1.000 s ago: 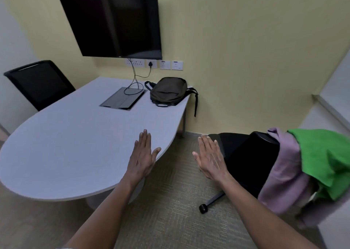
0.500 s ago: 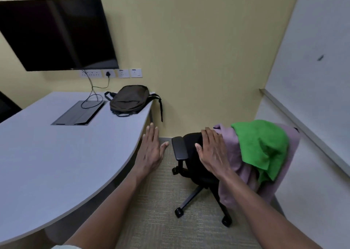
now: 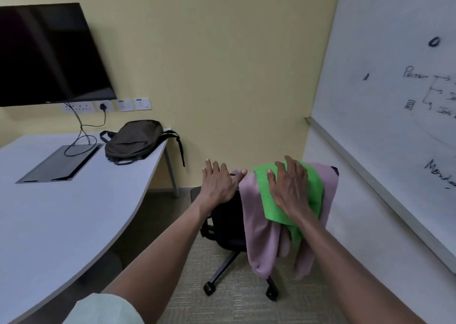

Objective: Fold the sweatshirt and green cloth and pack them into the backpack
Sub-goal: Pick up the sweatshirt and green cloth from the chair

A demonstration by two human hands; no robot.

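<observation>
**Clothes draped over chair, backpack on counter**

A bright green cloth (image 3: 291,195) was seen draped over a pale lilac sweatshirt (image 3: 259,237), both hung over the back of a black office chair (image 3: 227,222) at about 5 o'clock from the frame's centre. The cloth looked fuzzy and loosely bunched; the sweatshirt hung in long soft folds, its sleeves dangling toward the carpet. The right hand (image 3: 290,188) was laid flat on the green cloth, fingers spread and slightly bent, nothing gripped. The left hand (image 3: 219,182) was held wide with straight fingers at the chair's top edge, at 9 o'clock from the cloth; contact could not be judged. The dark olive backpack (image 3: 133,141) lay on its side, apparently closed, at the far corner of the pale grey counter (image 3: 61,220), at 10 o'clock from the chair, one strap hanging over the edge.
</observation>
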